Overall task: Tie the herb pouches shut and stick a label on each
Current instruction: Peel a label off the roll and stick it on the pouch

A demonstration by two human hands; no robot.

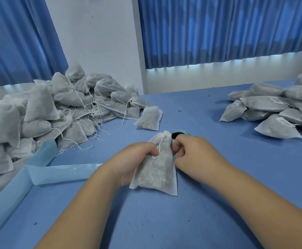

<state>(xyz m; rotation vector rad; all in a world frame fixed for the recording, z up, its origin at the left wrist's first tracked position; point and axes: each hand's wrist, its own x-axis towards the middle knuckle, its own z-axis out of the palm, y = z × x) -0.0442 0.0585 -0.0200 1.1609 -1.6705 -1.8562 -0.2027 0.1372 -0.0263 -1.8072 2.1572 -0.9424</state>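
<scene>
Blue tabletop (218, 177), specks of herb on it. Heap of untied pouches (44, 112) at ten o'clock from the hands, cords trailing. Labelled stack (275, 108) at two o'clock. Lone pouch (149, 118) at twelve.

Held pouch (155, 173) sits dead centre, neck toward twelve, base corners resting on the tabletop. No label shows on it.

Left hand (137, 155): fingers curled round the neck's left side. Right hand (187, 150): pinching the neck's right edge; can't tell whether a cord end sits in that pinch.

Drawstring (158, 150) loops slack over the pouch face by the left fingers.

Judgement: the knot is in progress. Best to cinch the neck tight first, pull the cord ends toward nine and three evenly, and keep the fill below the gather.
</scene>
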